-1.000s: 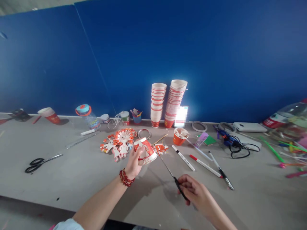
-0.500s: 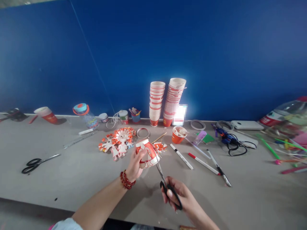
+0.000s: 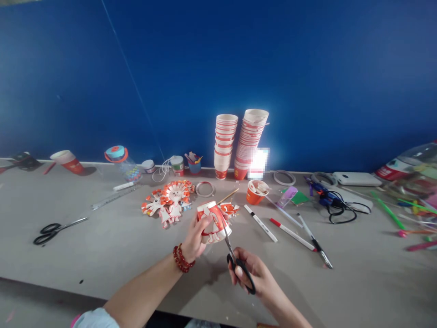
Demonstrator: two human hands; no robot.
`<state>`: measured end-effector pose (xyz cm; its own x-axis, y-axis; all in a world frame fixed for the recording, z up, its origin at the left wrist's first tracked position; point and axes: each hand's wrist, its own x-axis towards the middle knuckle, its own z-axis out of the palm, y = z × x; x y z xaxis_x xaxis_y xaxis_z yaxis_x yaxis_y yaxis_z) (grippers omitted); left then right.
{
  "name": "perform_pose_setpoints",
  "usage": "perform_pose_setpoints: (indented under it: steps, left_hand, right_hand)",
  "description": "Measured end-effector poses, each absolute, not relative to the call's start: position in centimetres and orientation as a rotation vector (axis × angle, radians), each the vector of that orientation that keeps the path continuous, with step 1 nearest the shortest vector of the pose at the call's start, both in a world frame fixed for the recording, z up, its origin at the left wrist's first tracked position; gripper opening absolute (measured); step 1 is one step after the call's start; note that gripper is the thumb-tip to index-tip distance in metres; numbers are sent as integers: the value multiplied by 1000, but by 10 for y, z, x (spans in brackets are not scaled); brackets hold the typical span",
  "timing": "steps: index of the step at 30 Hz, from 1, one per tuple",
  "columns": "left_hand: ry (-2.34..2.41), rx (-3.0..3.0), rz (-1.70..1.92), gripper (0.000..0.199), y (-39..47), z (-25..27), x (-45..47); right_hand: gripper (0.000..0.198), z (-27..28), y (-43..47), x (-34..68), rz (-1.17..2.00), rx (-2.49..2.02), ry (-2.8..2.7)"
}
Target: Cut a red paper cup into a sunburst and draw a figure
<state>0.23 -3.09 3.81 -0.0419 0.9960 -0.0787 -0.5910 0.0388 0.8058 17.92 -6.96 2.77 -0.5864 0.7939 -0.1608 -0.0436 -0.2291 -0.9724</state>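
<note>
Left grip point(image 3: 194, 239) is closed around the red-and-white paper cup point(image 3: 215, 218), holding it tilted above the bench point(image 3: 119, 259), wide rim down and toward the right hand. Right grip point(image 3: 249, 269) is clenched on the black-handled scissors point(image 3: 231, 250), fingers in the loops, blades at the cup's rim on its right side; can't tell how deep any cut runs. Delta vs 1 s ago: right hand is further left and closer to the cup, scissors were seen edge-on with the tip near the rim, now loops show broadside. Vs 0.5 s ago: scissors pose about the same, cup turned a bit, the figure drawn on it shows more fully, legs included. Unchanged: orange scraps point(image 3: 229, 209) just behind the cup, cut-out figures point(image 3: 175, 200) left of it, second scissors point(image 3: 61, 227) far left.
</note>
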Motion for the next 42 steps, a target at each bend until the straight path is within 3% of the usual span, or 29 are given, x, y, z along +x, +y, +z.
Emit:
perform_pose_setpoints:
  steps: [42]
  left_hand:
    - [645,688,1343,33,-33,41,4]
  right_hand:
    - [56,18,-73,177,1696,-996,-1595]
